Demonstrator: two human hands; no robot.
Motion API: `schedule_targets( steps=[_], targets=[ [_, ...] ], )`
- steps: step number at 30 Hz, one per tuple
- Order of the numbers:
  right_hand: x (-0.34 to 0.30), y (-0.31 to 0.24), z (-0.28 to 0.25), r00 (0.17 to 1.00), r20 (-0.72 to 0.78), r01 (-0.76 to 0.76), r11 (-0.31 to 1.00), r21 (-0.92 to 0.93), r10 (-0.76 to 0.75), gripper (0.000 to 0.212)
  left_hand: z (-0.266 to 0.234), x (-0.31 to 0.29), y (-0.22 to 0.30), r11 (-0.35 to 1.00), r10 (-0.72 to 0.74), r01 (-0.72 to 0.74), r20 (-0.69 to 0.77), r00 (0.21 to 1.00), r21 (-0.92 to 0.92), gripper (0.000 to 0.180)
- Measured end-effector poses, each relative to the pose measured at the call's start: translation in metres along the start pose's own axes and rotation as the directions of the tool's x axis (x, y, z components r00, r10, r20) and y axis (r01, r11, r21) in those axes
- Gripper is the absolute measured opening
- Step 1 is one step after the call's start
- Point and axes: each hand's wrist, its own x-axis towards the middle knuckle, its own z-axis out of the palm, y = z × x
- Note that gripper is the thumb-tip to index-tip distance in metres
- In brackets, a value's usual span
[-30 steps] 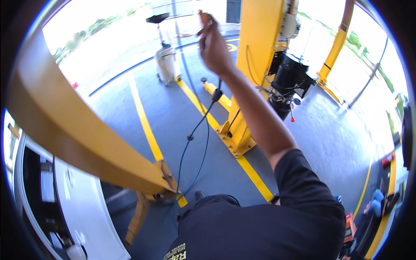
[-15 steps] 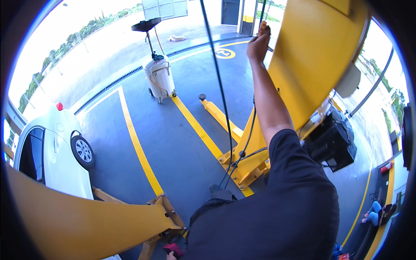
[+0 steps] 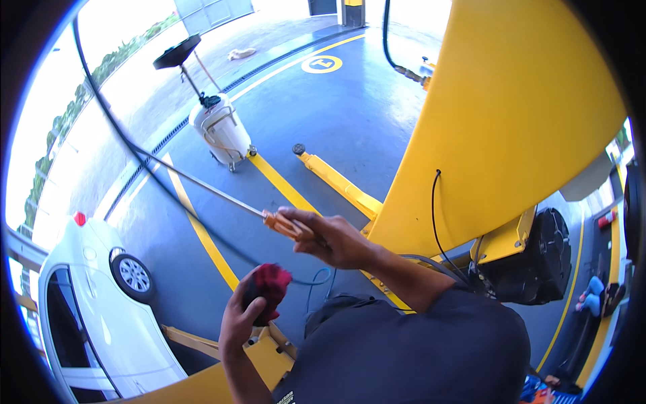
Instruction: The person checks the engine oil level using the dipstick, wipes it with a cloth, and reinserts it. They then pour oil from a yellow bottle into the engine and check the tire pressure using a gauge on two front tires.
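My right hand [image 3: 336,241] is closed around the orange handle of a long-shafted tool [image 3: 288,225] that looks like a screwdriver. Its thin metal shaft points up and left, and its far end overlaps a dark hose [image 3: 111,118] in the picture; whether they touch I cannot tell. Lower and to the left, my left hand [image 3: 239,313] grips a bunched red and black cloth [image 3: 269,286]. The cloth is below the tool's handle, apart from it. Close to my right side rises a large yellow lift post [image 3: 498,128].
A white wheeled drainer [image 3: 222,128] with a black funnel stands ahead. A yellow lift arm [image 3: 336,183] extends low over the blue floor. At left is a white car [image 3: 101,303]. A black motor unit [image 3: 531,259] is beside the post; a person [image 3: 595,296] sits far right.
My right hand has come down from high beside the yellow post, bringing the orange-handled tool in front of me. My left hand has risen with the cloth. The view has shifted.
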Motion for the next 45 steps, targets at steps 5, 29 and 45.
schedule_targets(
  steps=[5, 29, 45],
  targets=[
    [-0.029, -0.044, -0.059, 0.899, -0.372, -0.112, 0.942, 0.315, 0.231, 0.063, 0.068, 0.097, 0.069, 0.956, -0.170, 0.089, 0.282, 0.944, 0.278, 0.056],
    [-0.503, -0.508, 0.206, -0.595, -0.748, -0.377, 0.924, -0.063, -0.294, 0.062, 0.509, -0.252, -0.128, 0.614, -0.477, -0.788, 0.775, -0.414, -0.043, 0.044],
    [-0.767, -0.828, 0.382, -0.839, -0.331, -0.416, 0.901, -0.124, -0.432, 0.067, 0.564, -0.742, -0.289, 0.937, -0.314, -0.348, 0.341, -0.886, -0.043, 0.047]
  ],
)
